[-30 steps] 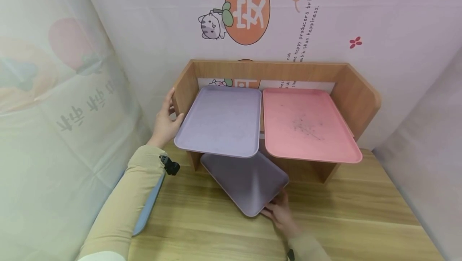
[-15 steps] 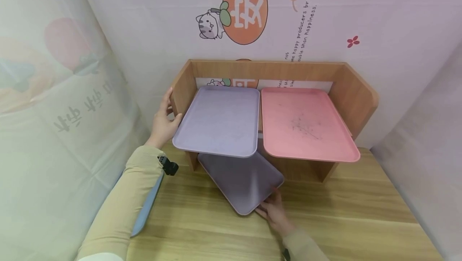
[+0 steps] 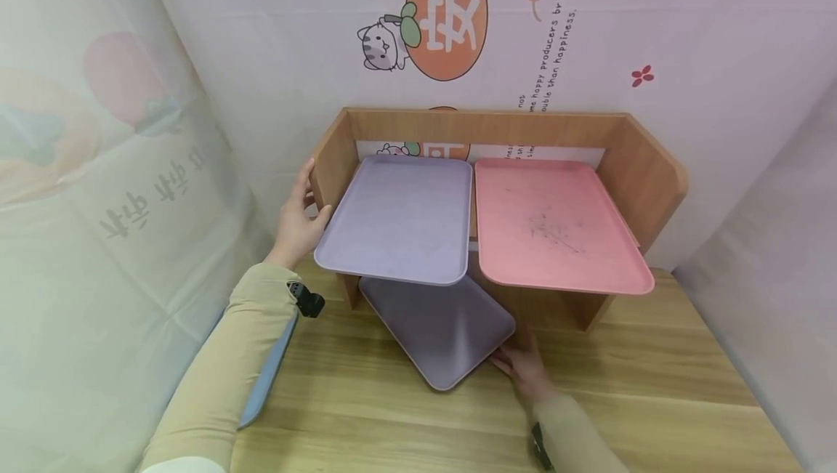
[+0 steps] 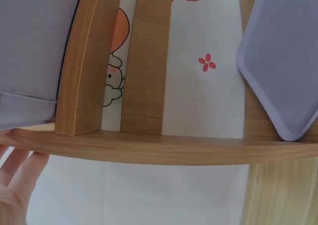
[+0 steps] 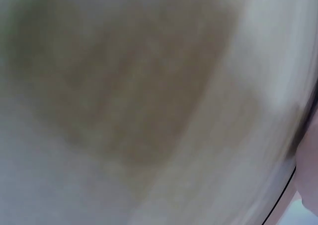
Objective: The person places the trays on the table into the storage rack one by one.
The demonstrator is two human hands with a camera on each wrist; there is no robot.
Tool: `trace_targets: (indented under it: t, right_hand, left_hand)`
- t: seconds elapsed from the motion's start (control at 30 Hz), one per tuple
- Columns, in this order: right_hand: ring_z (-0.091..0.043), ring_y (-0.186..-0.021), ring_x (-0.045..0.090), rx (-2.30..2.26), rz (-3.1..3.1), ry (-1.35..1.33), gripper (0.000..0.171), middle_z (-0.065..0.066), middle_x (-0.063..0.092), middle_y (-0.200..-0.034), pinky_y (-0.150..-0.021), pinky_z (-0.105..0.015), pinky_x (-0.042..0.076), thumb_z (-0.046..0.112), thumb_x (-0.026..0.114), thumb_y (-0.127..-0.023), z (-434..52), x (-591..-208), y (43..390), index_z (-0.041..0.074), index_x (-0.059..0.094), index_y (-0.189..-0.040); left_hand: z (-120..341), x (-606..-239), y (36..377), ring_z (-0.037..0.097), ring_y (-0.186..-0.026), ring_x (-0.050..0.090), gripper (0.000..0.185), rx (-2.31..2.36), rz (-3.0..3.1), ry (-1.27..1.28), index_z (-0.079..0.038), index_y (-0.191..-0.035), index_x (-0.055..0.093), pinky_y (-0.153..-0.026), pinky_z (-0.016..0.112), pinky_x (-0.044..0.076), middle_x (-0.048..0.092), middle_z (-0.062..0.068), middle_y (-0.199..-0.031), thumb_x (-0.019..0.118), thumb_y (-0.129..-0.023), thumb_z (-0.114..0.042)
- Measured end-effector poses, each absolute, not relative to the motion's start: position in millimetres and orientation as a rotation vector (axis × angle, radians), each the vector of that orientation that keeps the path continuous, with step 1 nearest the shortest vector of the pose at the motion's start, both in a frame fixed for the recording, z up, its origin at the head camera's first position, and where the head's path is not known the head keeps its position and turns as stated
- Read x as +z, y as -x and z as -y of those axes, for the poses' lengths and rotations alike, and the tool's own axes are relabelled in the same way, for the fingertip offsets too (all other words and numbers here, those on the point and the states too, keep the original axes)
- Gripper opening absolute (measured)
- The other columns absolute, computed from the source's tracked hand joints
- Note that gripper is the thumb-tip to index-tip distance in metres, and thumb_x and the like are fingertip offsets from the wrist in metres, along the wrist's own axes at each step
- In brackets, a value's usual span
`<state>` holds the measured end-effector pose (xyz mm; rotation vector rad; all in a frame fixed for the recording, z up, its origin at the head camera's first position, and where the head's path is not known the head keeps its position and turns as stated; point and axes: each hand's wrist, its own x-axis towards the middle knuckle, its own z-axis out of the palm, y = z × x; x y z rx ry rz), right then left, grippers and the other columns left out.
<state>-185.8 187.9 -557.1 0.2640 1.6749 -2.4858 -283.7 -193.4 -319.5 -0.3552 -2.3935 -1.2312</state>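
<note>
The right hand (image 3: 523,370) has slid off the lower purple tray (image 3: 439,329), fingers released beside its corner, leaving it angled under the shelf (image 3: 647,168) while the left hand (image 3: 297,222) still braces the shelf's side with straight fingers.

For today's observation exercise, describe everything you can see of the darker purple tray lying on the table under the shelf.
The darker purple tray is a flat rectangle with rounded corners and a low raised rim; it looks like matte plastic. It lies empty on the wooden table, turned at an angle, its far end tucked under the wooden shelf and beneath the lighter purple tray. The right hand rests at its near right edge, fingers straight; actual contact is hard to tell.
</note>
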Motion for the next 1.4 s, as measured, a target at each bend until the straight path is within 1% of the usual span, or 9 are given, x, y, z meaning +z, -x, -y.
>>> trace_targets:
  t: [0.2,0.43,0.6,0.7,0.8,0.97,1.17,1.27,1.4]
  right_hand:
    - [-0.011,-0.085,0.063,-2.4,-1.721,-0.265,0.079,-0.033,0.014,-0.148,-0.088,-0.036,0.055,-0.012,0.034,-0.095,-194,-555,190,0.018,-0.012,-0.151]
    - [-0.016,-0.086,0.061,-2.377,-1.729,-0.286,0.069,-0.025,0.017,-0.146,-0.082,-0.03,0.055,-0.014,0.036,-0.092,-189,-554,180,0.008,0.004,-0.15]
    - [-0.012,-0.087,0.06,-2.355,-1.658,-0.253,0.067,-0.016,0.038,-0.126,-0.082,-0.027,0.055,-0.012,0.04,-0.092,-190,-552,170,0.002,0.004,-0.147]
    - [-0.012,-0.09,0.06,-2.347,-1.521,-0.196,0.066,-0.01,0.044,-0.113,-0.087,-0.027,0.054,-0.009,0.04,-0.094,-195,-549,164,0.001,0.0,-0.145]
    - [-0.013,-0.093,0.061,-2.334,-1.384,-0.145,0.065,-0.01,0.046,-0.109,-0.092,-0.028,0.052,-0.007,0.037,-0.096,-199,-547,159,0.002,-0.006,-0.144]
    - [-0.017,-0.1,0.062,-2.261,-1.325,-0.074,0.067,-0.011,0.054,-0.11,-0.099,-0.036,0.048,0.001,0.032,-0.099,-203,-544,153,0.002,-0.018,-0.144]
    - [-0.019,-0.109,0.06,-2.199,-1.293,0.006,0.064,-0.008,0.061,-0.113,-0.103,-0.042,0.044,0.013,0.03,-0.103,-206,-546,150,-0.002,-0.018,-0.143]
    - [-0.024,-0.114,0.058,-2.204,-1.174,0.031,0.058,-0.013,0.059,-0.119,-0.106,-0.044,0.04,0.019,0.029,-0.104,-207,-546,147,-0.002,-0.009,-0.143]
    - [-0.034,-0.121,0.052,-2.189,-1.035,0.075,0.063,-0.026,0.052,-0.128,-0.11,-0.049,0.034,0.03,0.023,-0.105,-205,-546,145,-0.002,-0.013,-0.144]
  left_hand:
    - [193,-320,283,0.045,-0.118,0.051,0.081,-1.235,2.4,0.354,-0.032,-0.151,0.013,-0.087,0.055,0.052,0.045,0.027,-0.135,0.056,-0.091,-0.001]
    - [194,-318,282,0.045,-0.119,0.051,0.081,-1.236,2.406,0.352,-0.033,-0.151,0.012,-0.088,0.055,0.051,0.045,0.027,-0.136,0.056,-0.091,-0.001]
    - [194,-318,282,0.046,-0.118,0.051,0.08,-1.232,2.403,0.363,-0.032,-0.151,0.012,-0.088,0.055,0.051,0.045,0.028,-0.136,0.056,-0.091,-0.001]
    - [195,-319,282,0.046,-0.118,0.051,0.08,-1.227,2.397,0.367,-0.03,-0.151,0.012,-0.087,0.056,0.051,0.045,0.028,-0.135,0.056,-0.091,0.0]
    - [195,-320,282,0.046,-0.117,0.051,0.08,-1.217,2.393,0.368,-0.03,-0.151,0.013,-0.087,0.056,0.051,0.045,0.029,-0.135,0.056,-0.091,0.0]
    - [195,-321,282,0.047,-0.117,0.052,0.08,-1.217,2.394,0.359,-0.029,-0.151,0.013,-0.087,0.056,0.051,0.046,0.029,-0.135,0.056,-0.09,0.0]
    - [195,-321,282,0.046,-0.118,0.051,0.08,-1.217,2.411,0.341,-0.033,-0.151,0.012,-0.088,0.055,0.051,0.045,0.027,-0.136,0.056,-0.091,-0.002]
    - [195,-320,283,0.045,-0.119,0.051,0.081,-1.214,2.419,0.337,-0.034,-0.151,0.011,-0.088,0.055,0.051,0.044,0.027,-0.137,0.056,-0.092,-0.003]
    - [194,-320,284,0.045,-0.119,0.051,0.081,-1.212,2.417,0.34,-0.033,-0.151,0.011,-0.088,0.055,0.051,0.044,0.027,-0.137,0.056,-0.092,-0.002]
